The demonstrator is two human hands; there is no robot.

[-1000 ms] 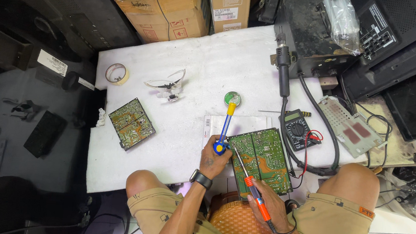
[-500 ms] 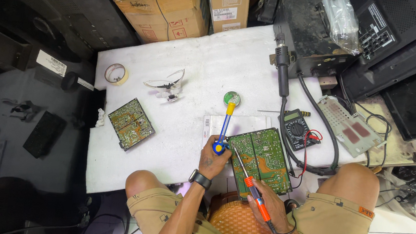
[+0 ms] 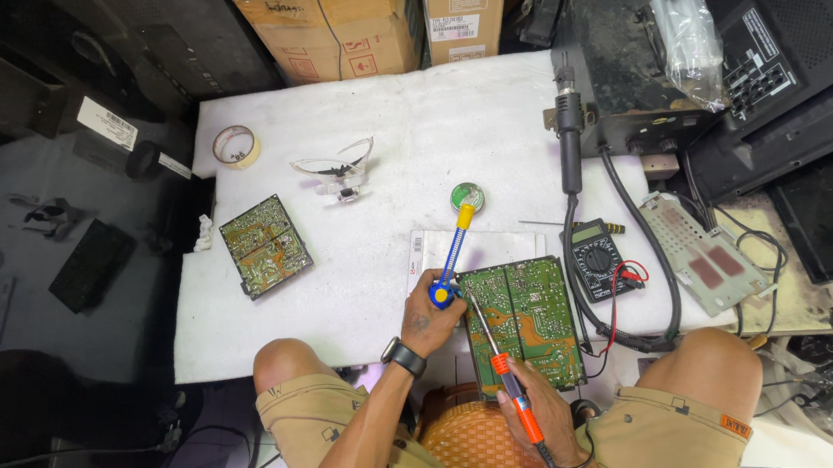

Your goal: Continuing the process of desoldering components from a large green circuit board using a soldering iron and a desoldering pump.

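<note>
A green circuit board [image 3: 522, 314] lies at the near edge of the white table [image 3: 363, 159], copper side up. My left hand [image 3: 427, 317] grips the lower end of a blue and yellow desoldering pump [image 3: 452, 250], which rests at the board's left corner and points away from me. My right hand [image 3: 533, 415] holds an orange-handled soldering iron [image 3: 498, 362]; its tip touches the board near the pump's nozzle. A watch sits on my left wrist.
A second green board [image 3: 265, 245] lies to the left. A tape roll [image 3: 236, 146], magnifier glasses [image 3: 333, 174], a small round tin [image 3: 467, 197], a black multimeter [image 3: 596, 254] and a hot-air wand [image 3: 570, 142] lie on the table. Cardboard boxes [image 3: 335, 16] stand behind.
</note>
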